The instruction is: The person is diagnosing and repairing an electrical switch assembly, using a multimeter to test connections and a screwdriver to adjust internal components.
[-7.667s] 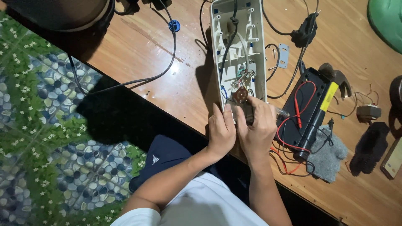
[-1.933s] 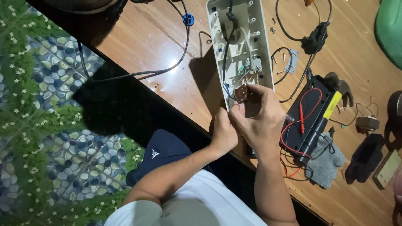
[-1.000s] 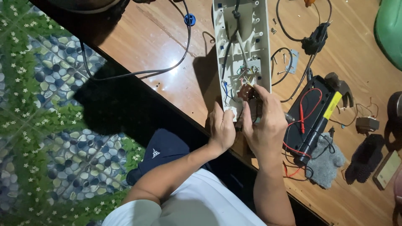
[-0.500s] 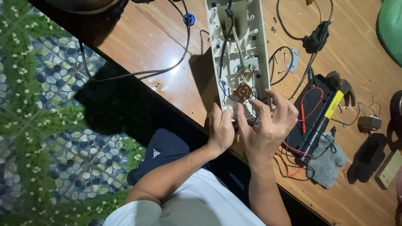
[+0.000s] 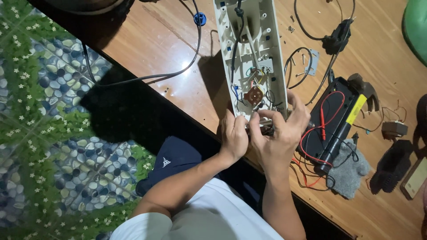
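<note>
A: Casing? B: Opened cream casing (image 5: 251,49) lies on counter (image 5: 164,42); left hand (image 5: 233,135) clasps its near end; right hand (image 5: 278,133) pinches wiring there, grip closed; multimeter (image 5: 333,120) beside.

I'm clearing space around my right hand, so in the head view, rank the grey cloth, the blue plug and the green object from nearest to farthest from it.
From the right hand:
1. Grey cloth, just to its right, near the wooden table's front edge.
2. Blue plug, up and to the left, on the black cable.
3. Green object, far top right corner, partly out of frame.
</note>
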